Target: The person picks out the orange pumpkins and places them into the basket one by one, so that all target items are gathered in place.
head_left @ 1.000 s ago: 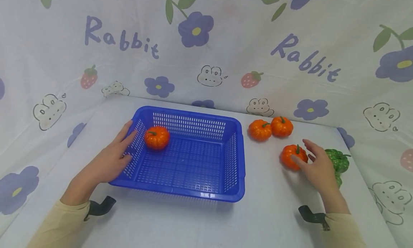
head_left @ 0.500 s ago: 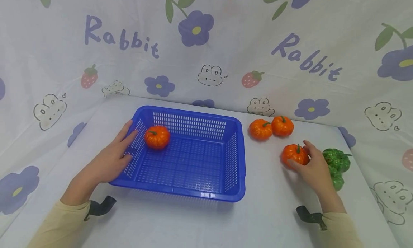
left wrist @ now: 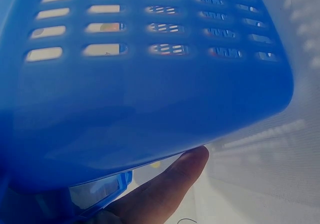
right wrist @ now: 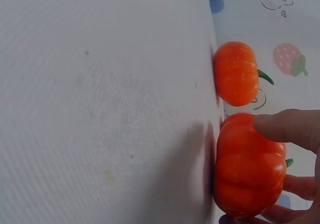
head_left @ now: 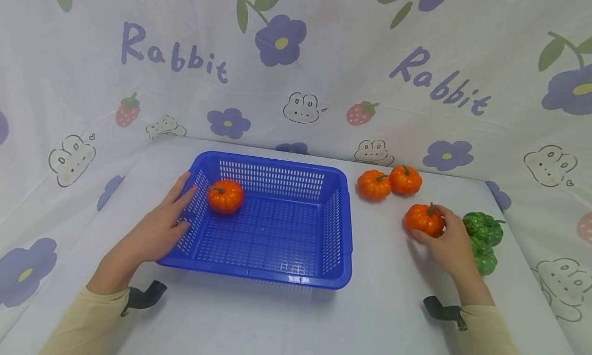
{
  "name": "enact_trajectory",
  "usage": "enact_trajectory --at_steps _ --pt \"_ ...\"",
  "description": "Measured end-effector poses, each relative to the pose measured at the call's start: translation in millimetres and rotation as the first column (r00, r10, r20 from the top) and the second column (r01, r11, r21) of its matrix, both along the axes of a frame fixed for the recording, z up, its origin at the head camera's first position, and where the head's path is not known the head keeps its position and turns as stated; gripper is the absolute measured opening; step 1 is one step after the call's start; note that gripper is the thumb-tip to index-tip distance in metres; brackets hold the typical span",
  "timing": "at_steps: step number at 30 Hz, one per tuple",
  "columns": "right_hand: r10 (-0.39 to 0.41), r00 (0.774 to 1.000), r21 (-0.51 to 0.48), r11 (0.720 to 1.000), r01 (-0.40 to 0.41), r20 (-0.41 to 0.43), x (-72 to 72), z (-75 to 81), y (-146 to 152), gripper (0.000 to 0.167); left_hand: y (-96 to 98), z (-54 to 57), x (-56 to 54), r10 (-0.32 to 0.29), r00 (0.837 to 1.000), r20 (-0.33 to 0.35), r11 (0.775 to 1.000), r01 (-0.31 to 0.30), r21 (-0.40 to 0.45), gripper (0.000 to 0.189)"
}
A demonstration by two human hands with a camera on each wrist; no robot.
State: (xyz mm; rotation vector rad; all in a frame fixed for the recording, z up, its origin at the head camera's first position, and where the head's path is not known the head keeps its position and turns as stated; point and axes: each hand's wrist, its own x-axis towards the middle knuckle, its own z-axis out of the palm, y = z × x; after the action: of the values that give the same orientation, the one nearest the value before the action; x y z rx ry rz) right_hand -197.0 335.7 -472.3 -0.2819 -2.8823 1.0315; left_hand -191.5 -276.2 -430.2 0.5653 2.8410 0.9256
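My left hand [head_left: 157,231] rests at the left side of a blue plastic basket [head_left: 259,274], its fingers extended over the rim. In the left wrist view, one straight finger [left wrist: 170,189] touches the edge of the basket wall [left wrist: 150,94]. On the right, my right hand [head_left: 450,249] holds a small orange-red pumpkin [head_left: 422,221] with a green stem, thumb on one side and fingers on the other. The right wrist view shows that pumpkin [right wrist: 247,169] close up, partly covered by the thumb [right wrist: 287,127]. Another small pumpkin [head_left: 225,197] lies inside the basket's left end.
Two more orange pumpkins, one [head_left: 373,185] beside the other [head_left: 405,181], sit at the table's back right. Two green pumpkin-like vegetables, a darker one [head_left: 483,228] and a lighter one [head_left: 484,257], lie right of my right hand. A printed cloth [head_left: 259,88] hangs behind the white table.
My right hand has moved slightly left and closed its thumb and fingers around the orange-red pumpkin, uncovering more of the green vegetables. The left hand and basket have stayed put.
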Motion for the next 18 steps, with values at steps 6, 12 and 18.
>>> enact_trajectory --at_steps 6,12,18 --pt "-0.007 1.0 -0.009 1.0 0.007 -0.012 -0.1 -0.2 -0.1 0.09 0.3 0.8 0.1 -0.001 1.0 0.003 1.0 0.001 0.003 0.071" --pt "-0.011 1.0 -0.014 1.0 0.011 -0.025 0.3 -0.7 -0.8 0.091 0.7 1.4 0.0 0.001 1.0 0.005 1.0 -0.001 0.006 0.071" --pt "-0.005 1.0 -0.021 1.0 0.005 -0.013 -0.3 -3.3 0.7 0.091 0.5 0.7 0.1 0.004 1.0 0.002 1.0 -0.004 0.0 0.071"
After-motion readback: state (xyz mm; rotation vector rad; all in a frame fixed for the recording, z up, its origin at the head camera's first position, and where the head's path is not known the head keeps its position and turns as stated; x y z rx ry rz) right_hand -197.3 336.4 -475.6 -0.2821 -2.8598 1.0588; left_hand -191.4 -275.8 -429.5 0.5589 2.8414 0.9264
